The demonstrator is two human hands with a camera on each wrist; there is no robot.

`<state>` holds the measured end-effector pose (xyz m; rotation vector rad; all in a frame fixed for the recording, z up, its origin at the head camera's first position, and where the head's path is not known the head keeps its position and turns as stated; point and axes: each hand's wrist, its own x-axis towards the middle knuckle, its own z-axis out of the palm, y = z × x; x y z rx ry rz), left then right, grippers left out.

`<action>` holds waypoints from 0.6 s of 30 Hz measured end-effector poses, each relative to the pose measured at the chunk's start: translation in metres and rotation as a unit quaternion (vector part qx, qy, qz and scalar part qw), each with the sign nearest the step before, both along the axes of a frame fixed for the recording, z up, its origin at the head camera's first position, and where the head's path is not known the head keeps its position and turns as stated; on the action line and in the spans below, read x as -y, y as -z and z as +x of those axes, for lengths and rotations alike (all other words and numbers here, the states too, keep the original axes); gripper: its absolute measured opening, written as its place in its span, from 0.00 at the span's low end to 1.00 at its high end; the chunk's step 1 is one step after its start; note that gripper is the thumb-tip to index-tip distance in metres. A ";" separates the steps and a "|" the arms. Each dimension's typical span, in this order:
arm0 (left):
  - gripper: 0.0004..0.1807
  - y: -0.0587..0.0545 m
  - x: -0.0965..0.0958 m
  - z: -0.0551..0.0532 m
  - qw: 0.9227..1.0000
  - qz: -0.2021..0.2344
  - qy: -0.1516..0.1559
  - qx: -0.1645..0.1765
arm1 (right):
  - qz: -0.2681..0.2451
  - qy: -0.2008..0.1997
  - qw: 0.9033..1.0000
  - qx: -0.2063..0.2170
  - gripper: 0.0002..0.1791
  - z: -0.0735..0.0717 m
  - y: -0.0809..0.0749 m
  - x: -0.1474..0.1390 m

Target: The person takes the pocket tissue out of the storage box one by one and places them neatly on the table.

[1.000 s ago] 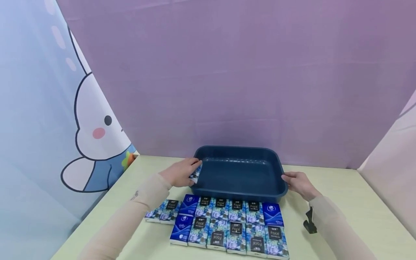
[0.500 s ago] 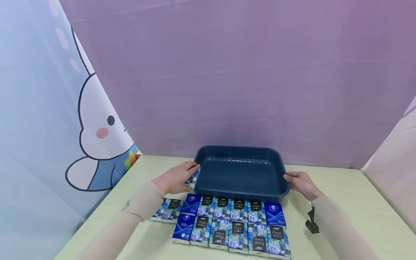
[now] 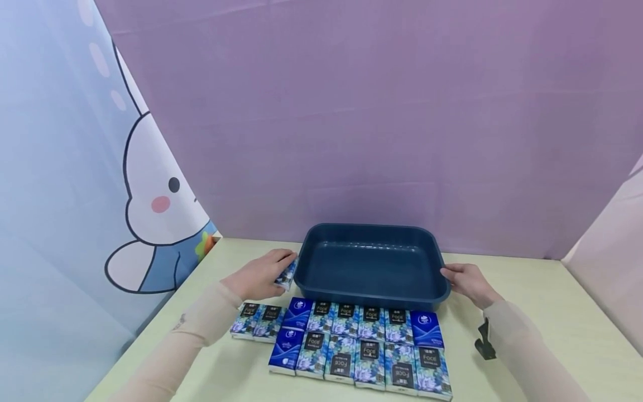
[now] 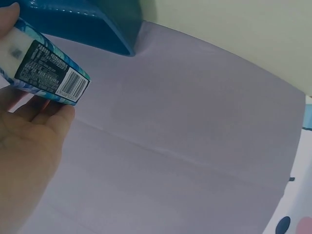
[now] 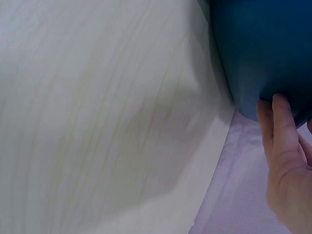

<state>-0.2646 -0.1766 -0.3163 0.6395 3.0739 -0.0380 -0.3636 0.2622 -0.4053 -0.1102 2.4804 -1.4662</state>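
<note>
My left hand [image 3: 263, 273] grips a floral tissue pack [image 3: 286, 276] just left of a dark blue plastic tub [image 3: 372, 295]. In the left wrist view the pack [image 4: 53, 68] shows its barcode end, pinched between thumb and fingers. My right hand [image 3: 469, 283] holds the tub's right rim, thumb on top; the right wrist view shows the fingers [image 5: 282, 122] against the tub's outer wall [image 5: 263, 58]. In front of the tub lie two rows of tissue packs, mostly floral ones [image 3: 369, 363] with some plain blue packs [image 3: 286, 349]. The tub's visible floor is bare.
Two more floral packs [image 3: 256, 322] lie left of the rows on the pale wooden table [image 3: 527, 312]. A purple cloth [image 3: 372, 123] hangs behind the tub, and a cartoon-printed curtain [image 3: 156, 212] is at the left. A black strap [image 3: 484, 340] hangs from the right wrist.
My left hand has drawn the tissue pack leftward, from over the tub's left rim to outside it. The right hand keeps its hold on the tub. The head view has shifted slightly.
</note>
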 end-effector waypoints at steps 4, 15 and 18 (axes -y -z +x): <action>0.42 0.000 0.009 0.002 1.000 0.003 -0.005 -0.004 | 0.001 0.000 1.000 0.004 0.30 0.000 -0.001 0.000; 0.43 0.001 0.032 0.008 0.999 0.013 -0.039 -0.003 | -0.003 0.003 1.000 0.004 0.30 0.000 -0.001 0.000; 0.42 0.002 0.039 0.009 0.999 0.015 -0.046 -0.001 | -0.003 0.003 1.000 0.004 0.30 0.000 -0.001 0.000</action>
